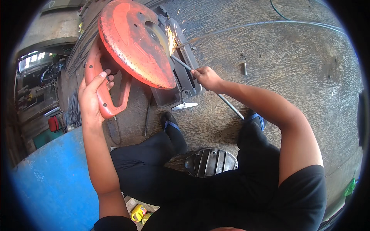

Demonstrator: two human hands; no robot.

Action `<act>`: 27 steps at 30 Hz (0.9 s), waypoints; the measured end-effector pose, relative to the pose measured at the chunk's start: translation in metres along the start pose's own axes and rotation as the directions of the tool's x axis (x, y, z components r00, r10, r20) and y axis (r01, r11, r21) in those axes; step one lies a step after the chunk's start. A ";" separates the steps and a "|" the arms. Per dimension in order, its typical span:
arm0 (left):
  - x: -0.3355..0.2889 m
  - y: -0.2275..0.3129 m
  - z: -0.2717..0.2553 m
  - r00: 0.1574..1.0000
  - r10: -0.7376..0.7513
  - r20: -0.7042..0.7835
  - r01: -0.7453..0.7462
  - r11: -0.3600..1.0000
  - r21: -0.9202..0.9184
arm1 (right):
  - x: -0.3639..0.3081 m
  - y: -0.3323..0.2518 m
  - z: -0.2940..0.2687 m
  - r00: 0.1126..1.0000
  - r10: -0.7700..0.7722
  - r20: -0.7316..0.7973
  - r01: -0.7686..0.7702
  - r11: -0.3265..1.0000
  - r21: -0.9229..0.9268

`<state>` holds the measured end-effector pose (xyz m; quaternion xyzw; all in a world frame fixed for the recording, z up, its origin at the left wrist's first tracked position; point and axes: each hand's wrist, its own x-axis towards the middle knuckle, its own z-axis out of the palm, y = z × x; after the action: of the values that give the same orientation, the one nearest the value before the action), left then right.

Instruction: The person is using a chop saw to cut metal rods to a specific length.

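A red cut-off saw (129, 42) with a worn, scuffed guard stands at the upper left of the floor. My left hand (92, 94) is closed round its red loop handle (108, 107), fingers curling through the opening. In my right hand (207, 78) is a thin grey metal rod (230, 106), slanting from the saw down toward my right foot. The rod's upper end meets the saw beside the disc (156, 35), partly hidden under the guard. Bright orange sparks (172, 40) spray up from there. Below lies the saw's dark base (165, 98), with a silver clamp handle (185, 106).
A long thin rod (262, 23) curves from the saw toward the far right. A short cut piece (245, 68) lies on the floor. A ribbed metal cover (212, 161) sits between my legs. At left stands a blue surface (58, 173); a yellow container (138, 212) is near my seat.
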<state>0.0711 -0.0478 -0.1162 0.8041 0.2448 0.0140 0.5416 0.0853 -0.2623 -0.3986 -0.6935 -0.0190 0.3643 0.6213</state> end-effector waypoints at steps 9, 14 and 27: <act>0.000 0.001 0.000 1.000 -0.005 -0.002 0.005 1.000 0.000 | -0.003 -0.004 -0.001 0.972 -0.210 -0.109 0.178 0.952 -0.249; 0.000 0.000 0.001 1.000 0.000 -0.014 0.000 1.000 -0.016 | -0.006 -0.009 -0.002 0.962 -0.239 -0.134 0.197 0.943 -0.270; 0.001 -0.001 -0.001 1.000 0.017 -0.013 -0.017 1.000 0.010 | 0.002 -0.009 -0.007 0.972 -0.139 -0.192 0.101 0.975 -0.197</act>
<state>0.0707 -0.0461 -0.1169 0.8087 0.2415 0.0224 0.5359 0.0947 -0.2647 -0.3918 -0.7798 -0.0311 0.2495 0.5733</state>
